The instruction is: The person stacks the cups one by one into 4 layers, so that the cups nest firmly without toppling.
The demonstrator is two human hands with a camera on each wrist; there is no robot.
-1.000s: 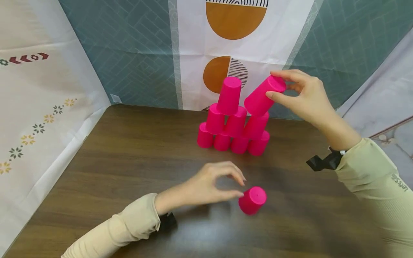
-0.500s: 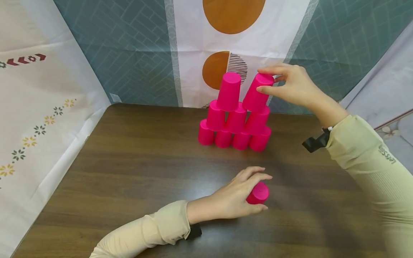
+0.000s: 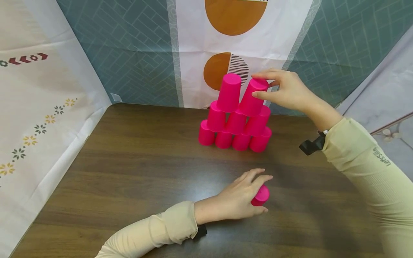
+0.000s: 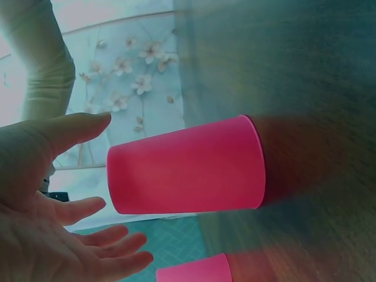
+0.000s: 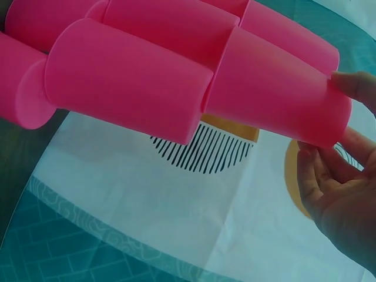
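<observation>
Pink upside-down cups form a stepped stack (image 3: pixel 236 122) at the back of the table. My right hand (image 3: pixel 287 87) pinches the base end of a pink cup (image 3: pixel 253 98) between thumb and fingers. That cup stands on the second row, right of another top-row cup (image 3: pixel 230 93); the right wrist view shows its rim meeting the cup (image 5: pixel 126 82) below. Nearer the front, a lone pink cup (image 3: pixel 261 193) stands mouth down on the table. My left hand (image 3: pixel 237 199) spreads thumb and fingers around it; in the left wrist view the fingertips are apart from the cup (image 4: pixel 188 167).
The brown wooden table (image 3: pixel 145 154) reaches back to a teal and white patterned cloth wall (image 3: pixel 138 53). A white cloth (image 3: pixel 38 118) with floral print hangs on the left, and another pale cloth (image 3: pixel 393 125) on the right.
My right hand has moved left and down, bringing its tilted cup onto the second row beside the other top cup. My left hand has moved right to surround the lone cup.
</observation>
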